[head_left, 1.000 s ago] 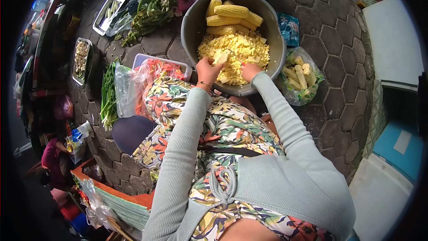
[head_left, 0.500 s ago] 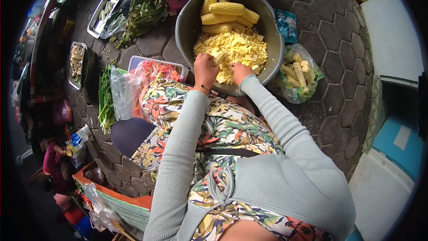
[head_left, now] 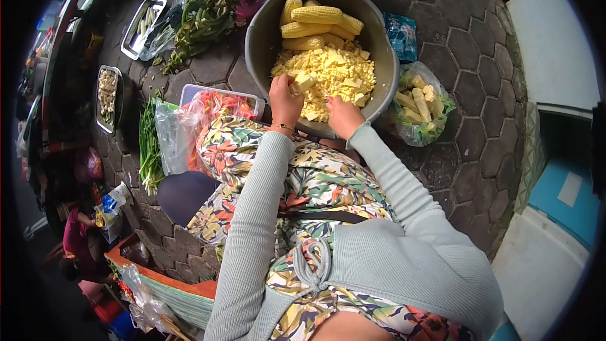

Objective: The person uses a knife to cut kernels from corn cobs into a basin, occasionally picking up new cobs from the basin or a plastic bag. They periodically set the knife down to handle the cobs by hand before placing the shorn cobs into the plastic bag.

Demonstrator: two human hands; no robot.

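Observation:
A large grey tub holds loose corn kernels with several peeled corn cobs piled at its far side. My left hand is over the tub's near left rim, its fingers closed on a pale yellow corn piece. Close to its right, my right hand is at the near edge of the kernels with fingers bent together; what it holds, if anything, is too small to make out.
Right of the tub lie a bag of stripped cobs and a blue packet. To the left are a container of cut red vegetables, green onions, two trays and green husks. A person is at lower left.
My right hand has drawn slightly back toward the tub's near rim, showing more of its back. My left hand has shifted slightly left, still with the corn piece. The whole view has shifted slightly.

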